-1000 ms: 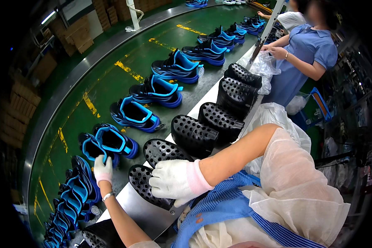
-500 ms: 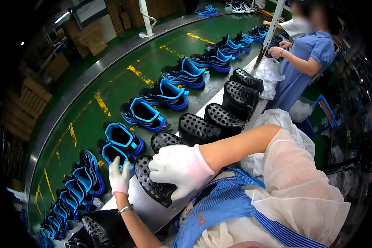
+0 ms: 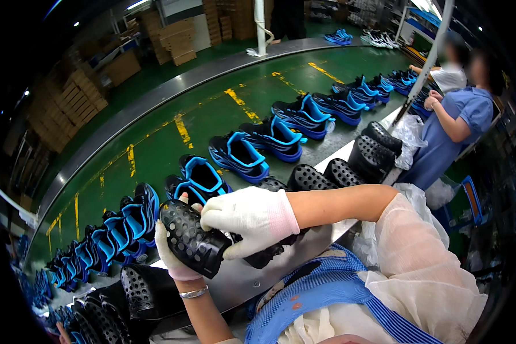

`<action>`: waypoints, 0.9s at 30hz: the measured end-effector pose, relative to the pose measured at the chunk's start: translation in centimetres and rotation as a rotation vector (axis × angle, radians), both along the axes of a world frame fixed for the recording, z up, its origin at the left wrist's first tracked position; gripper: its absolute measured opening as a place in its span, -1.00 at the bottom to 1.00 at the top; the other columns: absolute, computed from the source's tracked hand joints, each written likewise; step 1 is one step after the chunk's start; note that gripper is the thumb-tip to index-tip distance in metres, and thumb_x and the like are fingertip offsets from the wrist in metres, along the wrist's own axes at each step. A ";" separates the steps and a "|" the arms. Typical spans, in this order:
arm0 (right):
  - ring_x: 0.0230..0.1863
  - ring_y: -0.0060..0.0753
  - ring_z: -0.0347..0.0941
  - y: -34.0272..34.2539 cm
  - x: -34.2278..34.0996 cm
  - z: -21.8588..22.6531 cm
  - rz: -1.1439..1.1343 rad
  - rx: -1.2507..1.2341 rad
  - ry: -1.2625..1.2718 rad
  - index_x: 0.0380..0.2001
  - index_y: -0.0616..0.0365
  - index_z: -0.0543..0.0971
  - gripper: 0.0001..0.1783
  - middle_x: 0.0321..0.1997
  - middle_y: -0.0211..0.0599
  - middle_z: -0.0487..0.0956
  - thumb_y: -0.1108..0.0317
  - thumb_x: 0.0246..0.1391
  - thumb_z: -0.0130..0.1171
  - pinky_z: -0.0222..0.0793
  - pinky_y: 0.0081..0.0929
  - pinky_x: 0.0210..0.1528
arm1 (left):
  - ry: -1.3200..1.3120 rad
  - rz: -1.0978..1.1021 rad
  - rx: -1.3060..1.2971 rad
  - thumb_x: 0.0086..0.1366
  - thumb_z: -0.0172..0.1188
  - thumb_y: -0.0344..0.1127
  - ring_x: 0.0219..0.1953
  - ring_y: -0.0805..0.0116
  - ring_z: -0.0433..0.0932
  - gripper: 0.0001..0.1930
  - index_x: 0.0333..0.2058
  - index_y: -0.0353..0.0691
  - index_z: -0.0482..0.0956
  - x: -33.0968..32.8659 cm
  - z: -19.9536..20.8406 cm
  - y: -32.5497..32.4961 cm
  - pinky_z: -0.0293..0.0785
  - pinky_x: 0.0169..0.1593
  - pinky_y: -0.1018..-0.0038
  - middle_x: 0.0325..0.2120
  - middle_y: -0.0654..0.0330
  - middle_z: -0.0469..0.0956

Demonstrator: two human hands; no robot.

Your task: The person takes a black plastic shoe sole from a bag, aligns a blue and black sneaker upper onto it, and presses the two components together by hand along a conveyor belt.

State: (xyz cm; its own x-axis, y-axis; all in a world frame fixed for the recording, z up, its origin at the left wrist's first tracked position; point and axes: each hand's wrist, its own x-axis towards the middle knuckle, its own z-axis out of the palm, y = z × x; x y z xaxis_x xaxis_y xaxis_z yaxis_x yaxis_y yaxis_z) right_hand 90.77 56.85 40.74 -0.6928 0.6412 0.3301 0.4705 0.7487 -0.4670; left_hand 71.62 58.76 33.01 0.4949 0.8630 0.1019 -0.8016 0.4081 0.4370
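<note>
A black perforated clog [image 3: 190, 238] is held up between my two white-gloved hands, tilted with its hole-studded surface showing. My left hand [image 3: 171, 252] wraps it from the left and beneath, thumb along its side and fingertips showing at the top edge. My right hand [image 3: 247, 221] grips it from the right, fingers curled over its upper edge and thumb low. Partly hidden below my right hand, another black clog [image 3: 264, 256] lies on the metal ledge [image 3: 295, 269]. Just beyond my hands stand blue-and-black sneakers [image 3: 205, 175] on the green surface.
More black clogs [image 3: 312, 179] line the ledge to the right, and another clog [image 3: 136, 291] lies at lower left. Sneakers run along the green conveyor [image 3: 155, 155] on both sides. A co-worker in blue [image 3: 461, 123] stands at the right by a white post [image 3: 433, 54] and plastic bags [image 3: 410, 137].
The clog has been lifted off the ledge and tilted. My left hand, earlier apart from it, now grasps it from the left. The whole view has shifted.
</note>
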 end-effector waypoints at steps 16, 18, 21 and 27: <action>-0.38 0.10 0.50 4.6 -3.9 -4.8 -0.180 -0.392 -0.269 -0.29 0.35 0.41 -0.49 -0.48 0.07 0.52 0.02 0.00 0.11 0.41 -0.15 -0.32 | 0.202 0.718 -0.133 0.29 0.06 -0.01 -0.38 0.44 0.44 -0.68 -0.18 -0.14 0.41 0.0 -5.0 2.7 0.45 -0.27 0.51 -0.40 0.27 0.45; -0.44 0.08 0.49 4.9 -4.2 -5.1 -0.165 -0.335 -0.219 -0.43 0.30 0.39 -0.56 -0.55 0.02 0.51 0.05 -0.01 0.11 0.40 -0.15 -0.37 | 0.192 0.727 -0.155 0.28 0.07 -0.01 -0.42 0.45 0.44 -0.68 -0.22 -0.15 0.40 -0.2 -5.6 3.3 0.44 -0.31 0.53 -0.44 0.27 0.44; -0.48 0.04 0.50 5.7 -4.3 -5.0 -0.164 -0.264 -0.303 -0.46 0.26 0.41 -0.58 -0.57 -0.03 0.51 0.04 -0.01 0.11 0.41 -0.15 -0.40 | 0.214 0.735 -0.191 0.30 0.06 -0.04 -0.41 0.43 0.46 -0.66 -0.19 -0.21 0.42 -0.6 -6.5 3.9 0.47 -0.30 0.49 -0.40 0.22 0.47; -0.50 0.06 0.51 6.5 -2.1 -4.5 -0.154 -0.081 -0.411 -0.54 0.23 0.47 -0.62 -0.58 0.00 0.53 0.06 -0.04 0.08 0.44 -0.16 -0.39 | 0.835 0.712 0.148 0.38 -0.08 -0.04 -0.18 0.39 0.50 -0.52 0.06 -0.34 0.37 -2.4 -10.8 4.1 0.46 -0.09 0.46 -0.15 0.17 0.50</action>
State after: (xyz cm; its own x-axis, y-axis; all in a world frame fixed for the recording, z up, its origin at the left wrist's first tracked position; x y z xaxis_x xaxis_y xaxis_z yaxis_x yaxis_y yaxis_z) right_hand 88.68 63.34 36.27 -0.6501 0.7598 -0.0082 0.7327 0.6239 -0.2719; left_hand 69.26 62.87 22.19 -0.1481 0.9845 0.0934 -0.2627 -0.1302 0.9560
